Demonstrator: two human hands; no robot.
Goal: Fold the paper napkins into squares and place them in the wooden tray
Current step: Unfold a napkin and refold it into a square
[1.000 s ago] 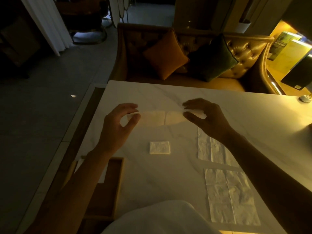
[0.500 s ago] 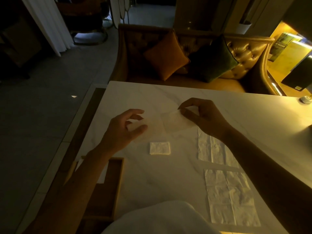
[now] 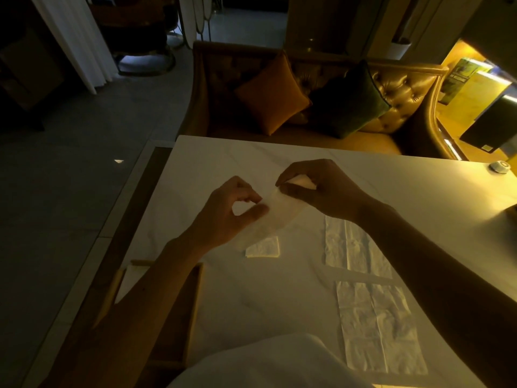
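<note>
Item: paper napkin strip (image 3: pixel 279 211), mid-fold above bench (image 3: pixel 391 180). Left hand (image 3: pixel 226 217) and right hand (image 3: pixel 321 191), fingers pinched shut on its ends. Next, probably: align edges, crease square.

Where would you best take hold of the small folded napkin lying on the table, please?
Pinch the folded napkin at its near right corner, coming from above and the right. It lies flat on the table, so only an edge lifts, and the left hand hovers over its far left side.
</note>
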